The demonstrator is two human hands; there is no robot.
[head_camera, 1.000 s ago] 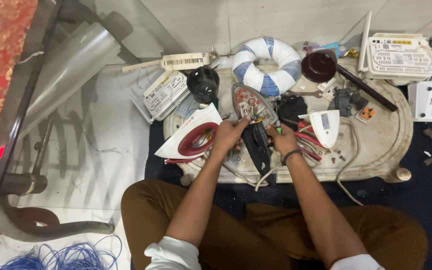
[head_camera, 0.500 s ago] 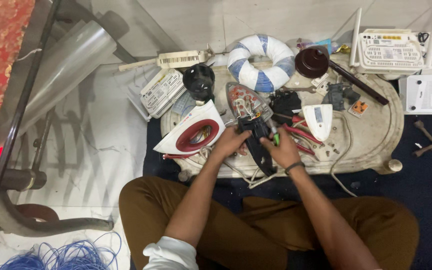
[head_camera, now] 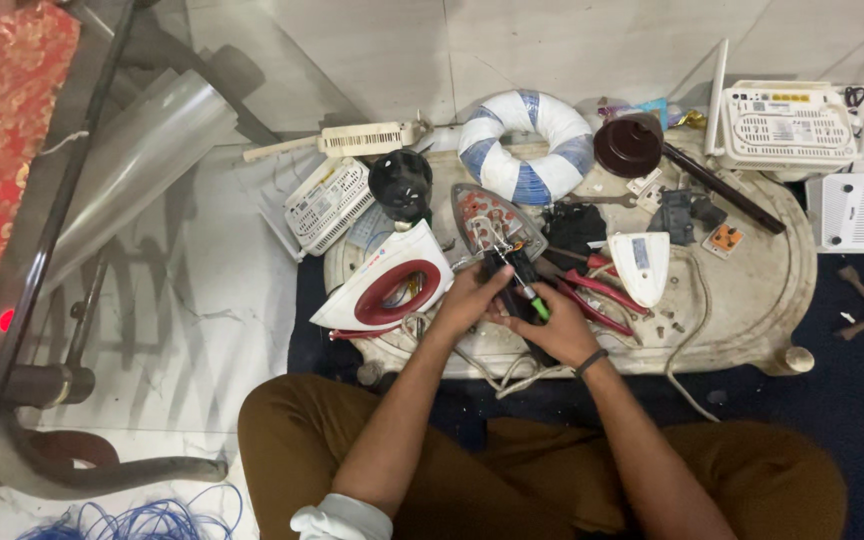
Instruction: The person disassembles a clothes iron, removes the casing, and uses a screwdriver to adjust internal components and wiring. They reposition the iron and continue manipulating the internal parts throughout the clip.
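Right hand (head_camera: 560, 325) grips screwdriver (head_camera: 530, 296); left hand (head_camera: 467, 300) beside.

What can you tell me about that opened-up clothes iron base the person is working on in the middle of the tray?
The iron base lies on the round, worn white tray, its pointed end toward the blue-and-white coil. Its cover is off: the top looks like bare grey metal with reddish-brown patches and thin wiring. A dark block at its rear sits under both hands; the left hand steadies it, while the right hand holds a green-handled screwdriver to it. The white-and-red iron shell lies just beside it.
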